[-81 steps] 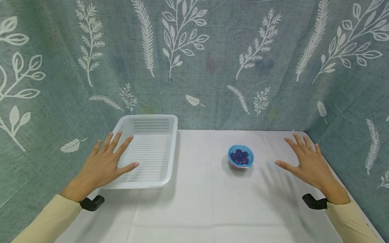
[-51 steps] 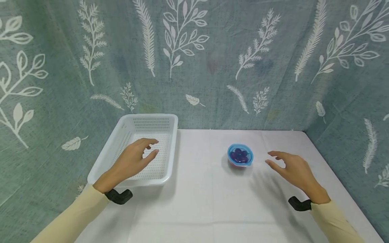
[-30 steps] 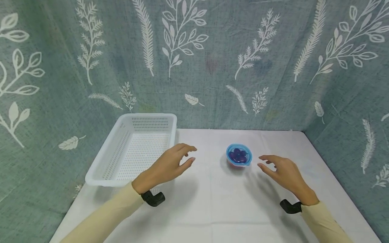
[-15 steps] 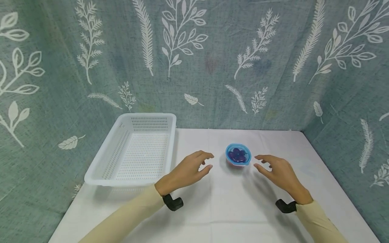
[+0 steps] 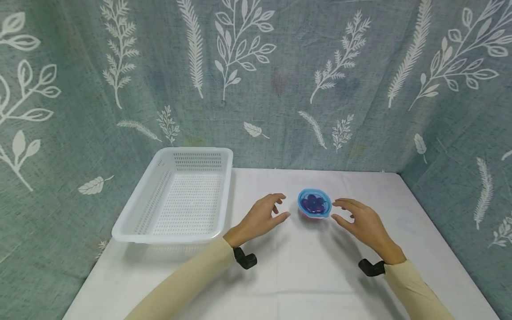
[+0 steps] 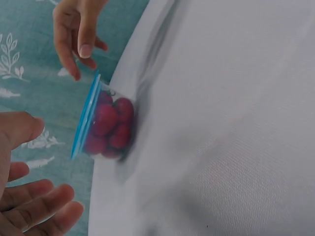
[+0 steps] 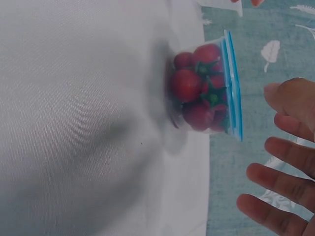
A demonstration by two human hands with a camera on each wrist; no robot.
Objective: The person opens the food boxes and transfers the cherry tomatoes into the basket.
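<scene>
Two sleeves (image 5: 190, 284) come in over the near part of the white desk (image 5: 304, 280). After them are the left hand (image 5: 260, 218) and the right hand (image 5: 362, 222), well apart from each other, with fingers loosely bent and holding nothing. The tub (image 6: 115, 125) stands upright on the desk between the hands. The right hand is just beside its blue lid (image 7: 234, 88), and the left hand has a wider gap. Red tomatoes (image 7: 186, 84) show through the clear side; the lid looks closed.

I judge that the step in hand is to take hold of the tub from two sides. To do it well, the left hand should come as near as the right, so that both press together and the tub does not slide. Fingers are better placed below the lid, because a pull on the lid could perhaps loosen it. Light, even pressure should be enough.

Further left stands the basket (image 5: 168, 238), and behind everything hangs the curtain (image 5: 288, 138).
</scene>
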